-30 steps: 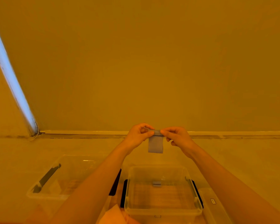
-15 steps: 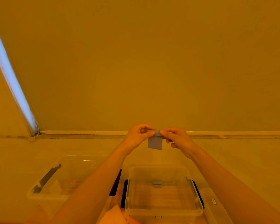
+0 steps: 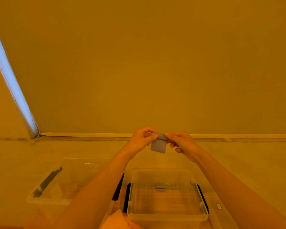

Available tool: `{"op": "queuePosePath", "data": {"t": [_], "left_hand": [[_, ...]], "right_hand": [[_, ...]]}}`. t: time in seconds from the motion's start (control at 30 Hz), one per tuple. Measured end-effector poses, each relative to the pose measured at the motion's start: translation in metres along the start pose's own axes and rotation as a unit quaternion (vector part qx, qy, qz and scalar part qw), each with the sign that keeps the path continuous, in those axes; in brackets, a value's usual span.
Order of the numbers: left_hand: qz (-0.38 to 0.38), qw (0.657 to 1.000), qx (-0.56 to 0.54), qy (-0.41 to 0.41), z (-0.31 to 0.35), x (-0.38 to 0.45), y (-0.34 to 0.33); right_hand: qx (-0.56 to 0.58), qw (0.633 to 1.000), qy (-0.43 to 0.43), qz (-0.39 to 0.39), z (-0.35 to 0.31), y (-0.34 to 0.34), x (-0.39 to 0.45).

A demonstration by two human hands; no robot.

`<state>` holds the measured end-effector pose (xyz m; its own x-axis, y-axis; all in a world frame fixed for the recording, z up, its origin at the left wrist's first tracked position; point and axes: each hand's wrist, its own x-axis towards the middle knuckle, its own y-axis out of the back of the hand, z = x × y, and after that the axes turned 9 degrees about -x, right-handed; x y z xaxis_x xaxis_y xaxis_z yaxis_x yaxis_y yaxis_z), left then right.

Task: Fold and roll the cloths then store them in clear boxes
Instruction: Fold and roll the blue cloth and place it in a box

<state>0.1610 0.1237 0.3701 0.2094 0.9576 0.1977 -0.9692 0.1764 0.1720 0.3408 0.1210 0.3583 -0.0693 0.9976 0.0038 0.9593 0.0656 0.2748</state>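
A small grey cloth (image 3: 158,145) hangs in the air in front of me, its top part wound into a roll. My left hand (image 3: 139,141) pinches the left end of the roll and my right hand (image 3: 182,142) pinches the right end. Below them stands a clear box (image 3: 201,192) with black side latches. One small rolled grey cloth (image 3: 160,187) lies inside it near the far wall. A second clear box (image 3: 45,184) with a black latch stands to the left, partly hidden by my left forearm.
A clear lid (image 3: 220,210) lies right of the middle box. A pale cloth (image 3: 117,220) shows at the bottom edge between my arms. A plain wall rises behind the work surface, with a bright strip (image 3: 10,80) at the left.
The hanging flap of the grey cloth has grown shorter as the roll at the top took it up. Both hands stayed in almost the same place.
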Motion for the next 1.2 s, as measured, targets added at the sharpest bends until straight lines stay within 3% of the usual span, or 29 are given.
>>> {"op": "queuePosePath", "data": {"t": [0.3, 0.7, 0.93, 1.2], "left_hand": [[0.003, 0.998, 0.002, 0.065, -0.014, 0.011, 0.004], [-0.030, 0.999, -0.026, 0.012, -0.050, 0.033, 0.021], [-0.042, 0.994, -0.014, 0.095, -0.077, 0.044, 0.023], [-0.079, 0.993, -0.004, 0.090, -0.104, 0.060, 0.018]], "right_hand": [[0.004, 1.000, 0.006, 0.029, 0.009, -0.004, 0.012], [0.004, 0.999, -0.040, 0.030, 0.027, -0.026, 0.033], [0.013, 0.997, -0.047, 0.068, 0.045, -0.038, 0.044], [-0.005, 0.993, -0.091, 0.072, 0.067, -0.038, 0.051]]}}
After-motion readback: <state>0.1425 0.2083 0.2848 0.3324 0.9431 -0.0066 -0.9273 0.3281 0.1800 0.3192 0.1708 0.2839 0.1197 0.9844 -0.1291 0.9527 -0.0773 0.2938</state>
